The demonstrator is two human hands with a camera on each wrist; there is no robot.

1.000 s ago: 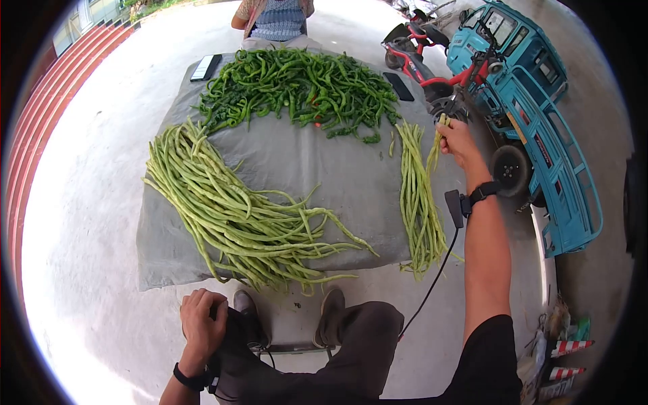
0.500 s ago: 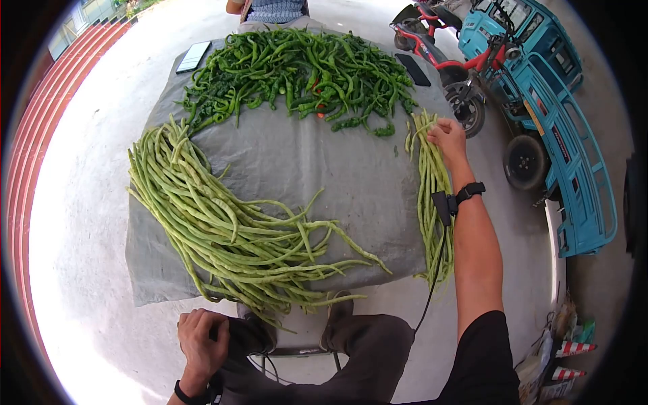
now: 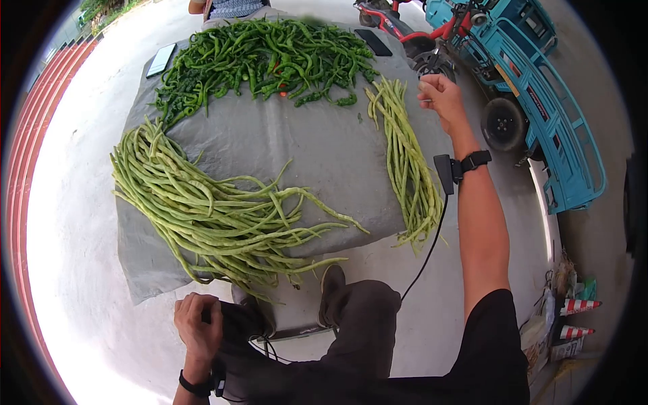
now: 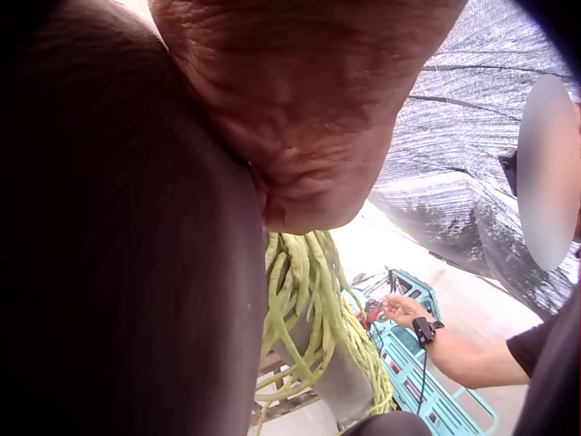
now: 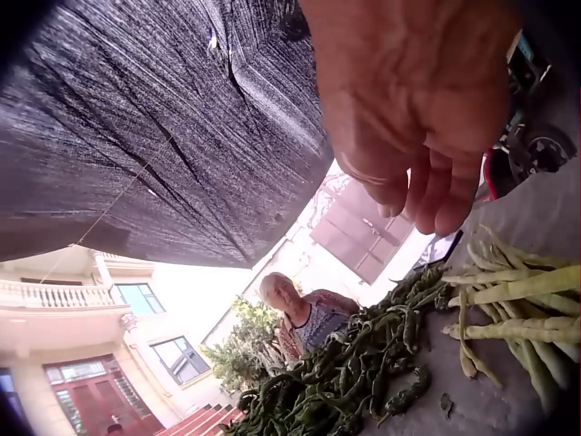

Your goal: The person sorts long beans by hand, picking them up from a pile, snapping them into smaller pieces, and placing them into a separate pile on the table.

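Observation:
My right hand (image 3: pixel 442 101) hovers beyond the upper end of the smaller bundle of long beans (image 3: pixel 405 162), its fingers loosely bent. Nothing shows between those fingers in the right wrist view, where the hand (image 5: pixel 422 145) hangs above the beans (image 5: pixel 522 295). On my left thigh rests my left hand (image 3: pixel 198 320), fingers loosely curled and holding nothing. A large heap of long beans (image 3: pixel 202 202) spreads over the left side of the grey cloth (image 3: pixel 290 142), with ends hanging past its near edge. Green chili peppers (image 3: pixel 263 57) are piled along the far side.
Phones lie at both far corners, a bright one (image 3: pixel 160 61) left and a dark one (image 3: pixel 373 42) right. Another person (image 5: pixel 304 313) sits across the table. A red bike (image 3: pixel 405 34) and a blue cargo tricycle (image 3: pixel 547 115) stand to the right. A cable (image 3: pixel 425 260) hangs from my right wrist.
My right hand first held a bean above the smaller bundle, then lowered it onto the bundle, and has now lifted away, empty. The left hand stays on the thigh. The head view has shifted.

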